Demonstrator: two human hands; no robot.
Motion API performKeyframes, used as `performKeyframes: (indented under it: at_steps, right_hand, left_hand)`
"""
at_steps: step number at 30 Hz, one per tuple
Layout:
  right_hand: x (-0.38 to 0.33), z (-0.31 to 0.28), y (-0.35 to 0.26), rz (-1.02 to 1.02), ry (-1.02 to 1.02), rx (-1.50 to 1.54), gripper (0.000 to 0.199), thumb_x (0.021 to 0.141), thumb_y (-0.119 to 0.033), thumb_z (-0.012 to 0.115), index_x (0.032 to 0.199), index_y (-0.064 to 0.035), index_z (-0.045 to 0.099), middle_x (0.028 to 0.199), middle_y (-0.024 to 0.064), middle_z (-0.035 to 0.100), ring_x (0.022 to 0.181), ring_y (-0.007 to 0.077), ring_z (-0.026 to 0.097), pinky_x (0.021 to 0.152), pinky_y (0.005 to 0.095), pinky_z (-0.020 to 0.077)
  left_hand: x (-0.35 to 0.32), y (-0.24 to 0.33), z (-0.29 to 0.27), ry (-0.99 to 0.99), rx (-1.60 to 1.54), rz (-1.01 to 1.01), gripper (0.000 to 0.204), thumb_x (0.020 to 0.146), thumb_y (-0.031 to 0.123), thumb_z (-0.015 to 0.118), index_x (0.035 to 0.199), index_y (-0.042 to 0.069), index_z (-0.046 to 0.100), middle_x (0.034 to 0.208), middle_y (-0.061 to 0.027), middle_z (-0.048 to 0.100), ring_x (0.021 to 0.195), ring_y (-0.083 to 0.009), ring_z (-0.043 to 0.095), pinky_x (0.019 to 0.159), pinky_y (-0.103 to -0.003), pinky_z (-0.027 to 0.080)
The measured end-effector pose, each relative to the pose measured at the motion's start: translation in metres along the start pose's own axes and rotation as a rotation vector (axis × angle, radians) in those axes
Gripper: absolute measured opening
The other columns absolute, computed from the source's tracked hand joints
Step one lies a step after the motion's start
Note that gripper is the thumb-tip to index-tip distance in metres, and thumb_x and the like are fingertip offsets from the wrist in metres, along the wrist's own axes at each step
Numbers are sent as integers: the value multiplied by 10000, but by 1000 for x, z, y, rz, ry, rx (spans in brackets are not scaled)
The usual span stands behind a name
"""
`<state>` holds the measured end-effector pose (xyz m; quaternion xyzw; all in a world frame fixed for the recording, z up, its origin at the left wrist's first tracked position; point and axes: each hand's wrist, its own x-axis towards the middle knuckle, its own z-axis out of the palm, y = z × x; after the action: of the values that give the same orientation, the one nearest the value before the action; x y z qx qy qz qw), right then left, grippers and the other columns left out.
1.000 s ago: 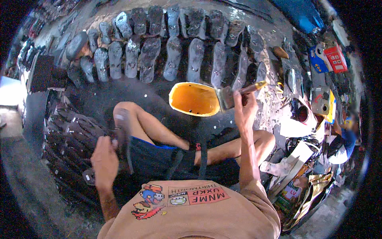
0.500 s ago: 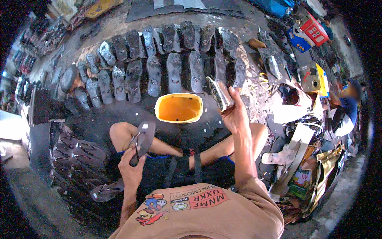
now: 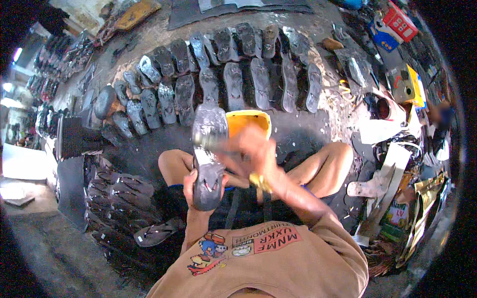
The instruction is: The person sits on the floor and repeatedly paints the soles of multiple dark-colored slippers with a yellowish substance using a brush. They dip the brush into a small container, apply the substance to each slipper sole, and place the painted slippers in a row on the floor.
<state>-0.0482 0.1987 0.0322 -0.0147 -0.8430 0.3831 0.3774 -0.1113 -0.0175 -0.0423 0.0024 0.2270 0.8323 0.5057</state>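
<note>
A dark flip-flop point(image 3: 208, 169) stands lengthwise in front of me, its wet, shiny sole turned up. Fingers of my left hand point(image 3: 190, 187) wrap both edges near its lower end. My right hand point(image 3: 251, 149), smeared by motion, lies across the middle of that sole, with a yellow band at the wrist. It grips a brush point(image 3: 202, 139) that shows only as a blurred streak on the sole. Right behind this hand stands a yellow tub point(image 3: 248, 114), partly hidden, whose liquid is mostly covered.
Rows of dark soles point(image 3: 233, 84) lie on the floor beyond the tub. At my left is a pile of dark flip-flops point(image 3: 119, 196). Boxes point(image 3: 400, 25), a white strip point(image 3: 382, 193) and sacking point(image 3: 422, 208) crowd the right. A blurred person point(image 3: 441, 116) is at the far right.
My left hand has raised the flip-flop and turned its sole up. My right hand has brought the brush from beside the tub leftward onto the sole. The whole view has shifted slightly.
</note>
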Motion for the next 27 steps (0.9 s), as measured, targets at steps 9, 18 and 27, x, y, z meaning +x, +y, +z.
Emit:
performKeyframes:
  at_steps: [9, 18, 27]
  right_hand:
    - [27, -31, -3, 92, 120, 1, 332, 766, -331, 904, 902, -81, 734, 832, 138, 741, 737, 330, 704, 678, 411, 542]
    - [-23, -17, -9, 188, -16, 221, 257, 833, -282, 870, 924, -59, 778, 837, 121, 764, 723, 252, 738, 683, 389, 582]
    - [-13, -13, -27, 526, -45, 156, 260, 801, -249, 858, 900, -45, 730, 834, 162, 722, 735, 289, 699, 666, 433, 550]
  left_hand:
    - [1, -2, 8, 107, 153, -32, 763, 901, 594, 536, 1270, -73, 564, 1016, -202, 690, 665, -285, 645, 606, -378, 563]
    - [49, 3, 24, 215, 283, 97, 553, 1017, 444, 554, 1401, 46, 547, 1235, -152, 684, 1022, -274, 698, 870, -418, 597]
    - [68, 5, 26, -43, 70, 50, 495, 1072, 457, 508, 1424, 112, 556, 1276, -67, 660, 1104, -192, 663, 950, -368, 568]
